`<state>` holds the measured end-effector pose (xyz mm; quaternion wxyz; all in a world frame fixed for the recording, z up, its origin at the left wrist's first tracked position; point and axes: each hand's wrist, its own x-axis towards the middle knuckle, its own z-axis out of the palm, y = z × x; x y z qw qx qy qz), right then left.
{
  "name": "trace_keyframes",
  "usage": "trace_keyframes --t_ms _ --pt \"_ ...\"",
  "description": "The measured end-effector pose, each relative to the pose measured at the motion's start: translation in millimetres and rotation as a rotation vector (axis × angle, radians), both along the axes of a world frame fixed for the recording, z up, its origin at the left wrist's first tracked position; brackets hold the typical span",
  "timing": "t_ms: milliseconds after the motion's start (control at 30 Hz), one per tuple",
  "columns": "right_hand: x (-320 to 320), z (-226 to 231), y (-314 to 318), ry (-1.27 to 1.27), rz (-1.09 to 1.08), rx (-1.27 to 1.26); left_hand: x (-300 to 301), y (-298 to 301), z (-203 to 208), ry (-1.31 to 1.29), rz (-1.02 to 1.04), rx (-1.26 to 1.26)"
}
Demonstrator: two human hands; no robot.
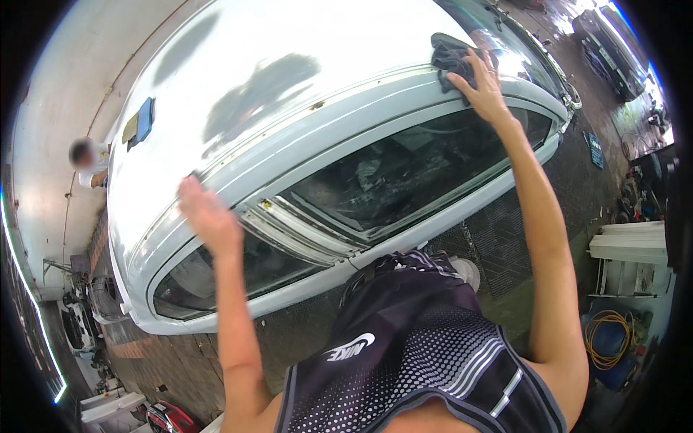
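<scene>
Head view: white car (346, 47) spans upper left to upper right. Right hand (485, 85), upper right, spread open, fingers and thumb apart, resting on dark cloth (449, 56) at roof edge. Left hand (211, 214), left of centre, blurred at roof edge; grip cannot be told. Blue-and-yellow block (144, 121) on roof, upper left.

Car (289, 148)'s right in front, cloth (449, 56) on its roof edge toward the right, small block (139, 124) on the roof over left. Co-worker (95, 172)'s past the far left side, second car (612, 54) upper right, coiled cord (590, 345) lower right.
</scene>
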<state>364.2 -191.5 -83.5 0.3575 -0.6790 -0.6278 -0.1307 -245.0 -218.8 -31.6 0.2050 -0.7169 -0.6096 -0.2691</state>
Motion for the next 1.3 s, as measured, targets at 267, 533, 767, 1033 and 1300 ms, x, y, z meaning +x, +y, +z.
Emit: trace_keyframes --t_ms 267,533,767,1033,1300 --pt "-24.3 18.7 16.1 -0.061 0.067 0.221 357.8 38.2 -6.9 -0.01 -0.72 0.044" --pt "14.5 -1.9 7.4 -0.153 0.011 0.248 33.8 -20.0 -3.8 0.069 -0.327 -0.047" --pt "-72.3 17.1 15.3 -0.14 0.281 0.276 -219.5 -37.7 1.5 -0.44 0.464 -0.133" --pt "-165.4 68.0 3.1 -0.253 0.379 0.028 15.8 -42.3 -16.7 -0.11 -0.173 -0.009" --pt "-202.2 83.1 -4.8 -0.479 0.662 -0.058 -300.6 -84.1 7.2 -1.073 0.511 0.506"
